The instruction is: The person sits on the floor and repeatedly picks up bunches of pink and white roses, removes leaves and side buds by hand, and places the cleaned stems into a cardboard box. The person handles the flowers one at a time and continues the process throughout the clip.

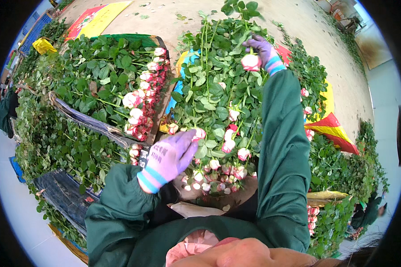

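Observation:
Both hands wear purple gloves with striped cuffs. My right hand [261, 50] is raised over the far part of a heap of leafy rose stems [217, 80], its fingers closed around the stem of a white rose with pink edges [251, 62]; the leafy end points away from me. My left hand [173, 155] is at the heap's near left side, fingertips at a white and pink rose head [199, 134]; whether they grip it is hidden. More rose heads [228, 146] lie among the stems in front of me.
On the left, roses lie with their heads lined up [136, 115] beside a dark wrapped bar [87, 121]. More leafy stems [334, 173] are heaped on the right. Yellow and red sheets [102, 20] lie on the floor. People in green [367, 212] are at both far sides.

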The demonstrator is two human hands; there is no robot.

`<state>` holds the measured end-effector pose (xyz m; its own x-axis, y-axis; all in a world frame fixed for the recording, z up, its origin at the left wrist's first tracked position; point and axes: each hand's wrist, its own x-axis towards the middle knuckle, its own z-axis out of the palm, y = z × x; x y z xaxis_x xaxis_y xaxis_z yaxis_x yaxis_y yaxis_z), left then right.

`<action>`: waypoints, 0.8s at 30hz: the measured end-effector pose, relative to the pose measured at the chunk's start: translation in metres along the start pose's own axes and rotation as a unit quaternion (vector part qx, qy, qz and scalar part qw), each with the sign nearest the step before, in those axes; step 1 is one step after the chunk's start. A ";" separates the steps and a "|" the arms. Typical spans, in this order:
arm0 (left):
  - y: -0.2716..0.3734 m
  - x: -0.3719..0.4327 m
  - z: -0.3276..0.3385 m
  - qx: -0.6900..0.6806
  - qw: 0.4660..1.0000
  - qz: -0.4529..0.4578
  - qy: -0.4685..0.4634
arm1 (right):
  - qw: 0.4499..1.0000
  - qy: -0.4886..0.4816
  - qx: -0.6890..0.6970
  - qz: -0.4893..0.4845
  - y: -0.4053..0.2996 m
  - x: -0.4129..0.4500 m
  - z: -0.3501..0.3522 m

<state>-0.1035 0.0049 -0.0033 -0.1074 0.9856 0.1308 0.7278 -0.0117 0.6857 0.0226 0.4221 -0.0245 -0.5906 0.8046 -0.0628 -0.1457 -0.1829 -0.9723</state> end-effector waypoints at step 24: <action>-0.071 0.034 0.070 -0.501 0.783 -0.344 -0.130 | 0.808 0.244 -0.510 0.166 0.142 -0.132 -0.028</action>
<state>-0.1111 0.0510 -0.0978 -0.0043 0.8160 -0.5781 -0.3525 0.5398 0.7645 0.1022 0.3060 -0.1610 -0.0439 0.9795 -0.1968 0.8336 -0.0727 -0.5476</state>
